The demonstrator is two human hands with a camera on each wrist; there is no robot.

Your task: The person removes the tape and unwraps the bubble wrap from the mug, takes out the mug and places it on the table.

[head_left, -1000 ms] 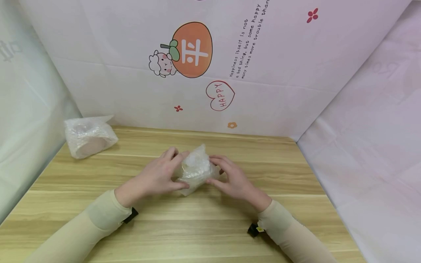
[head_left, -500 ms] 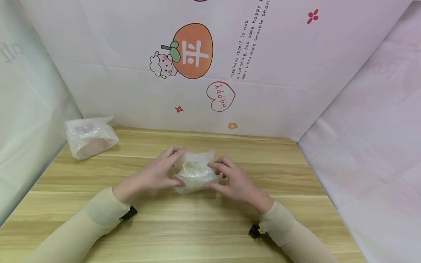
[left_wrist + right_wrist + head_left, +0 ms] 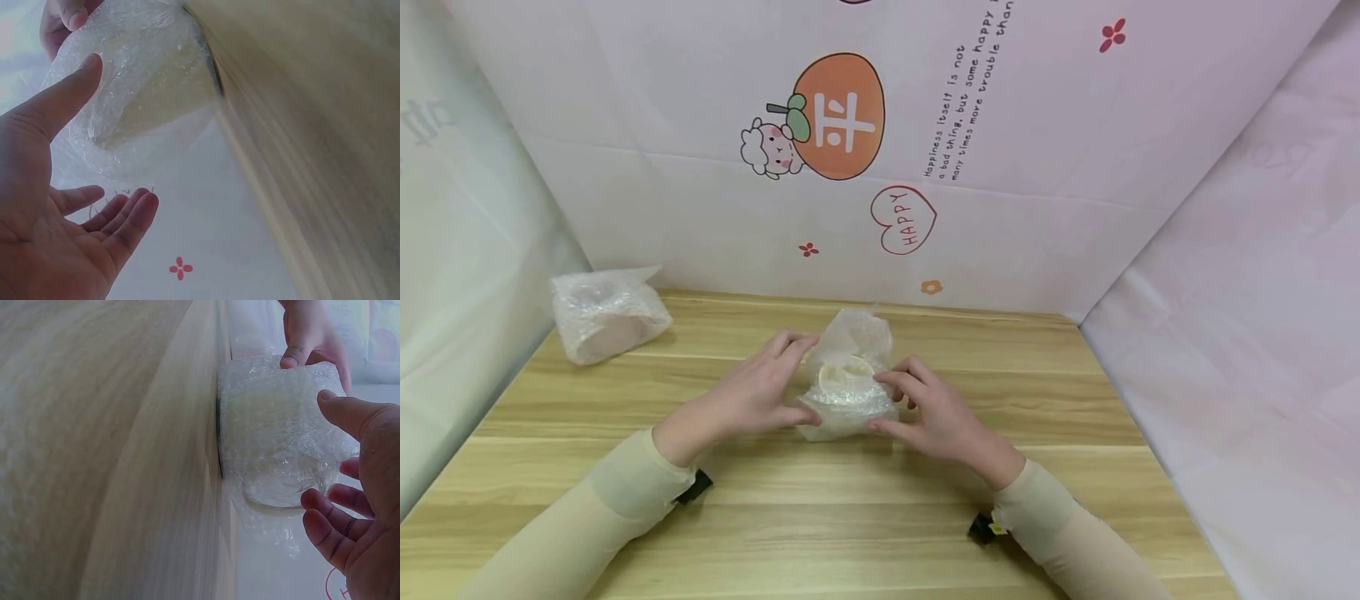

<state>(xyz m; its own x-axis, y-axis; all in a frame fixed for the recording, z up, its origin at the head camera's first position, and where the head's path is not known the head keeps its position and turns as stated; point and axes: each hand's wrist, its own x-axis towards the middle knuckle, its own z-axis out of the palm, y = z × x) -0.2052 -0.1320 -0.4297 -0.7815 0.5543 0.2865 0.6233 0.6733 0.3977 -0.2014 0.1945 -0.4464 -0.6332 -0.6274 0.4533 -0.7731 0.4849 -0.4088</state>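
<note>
A clear bubble-wrap bag (image 3: 850, 412) stands on the wooden table between my two hands, its loose flap sticking up at the far side. A round, pale-rimmed thing (image 3: 846, 377) shows through at its mouth; its kind is blurred by the wrap. On the left side, my left hand (image 3: 752, 387) has its thumb by the near corner and its fingers spread. My right hand (image 3: 936, 408) is at the other side, fingers loosely bent, with thumb and fingertips at the wrap. In the right wrist view the wrapped thing (image 3: 275, 425) looks like a short cylinder.
Another bubble-wrap bundle (image 3: 606, 312) lies at the table's far left corner. White printed cloth (image 3: 715, 208) walls off the back and both sides. The wooden table (image 3: 850, 525) extends in front of the hands.
The bag has turned from tilted to squarely facing me. Its folded flap has risen away from the round rim. Both hands have loosened a little and spread slightly apart.
</note>
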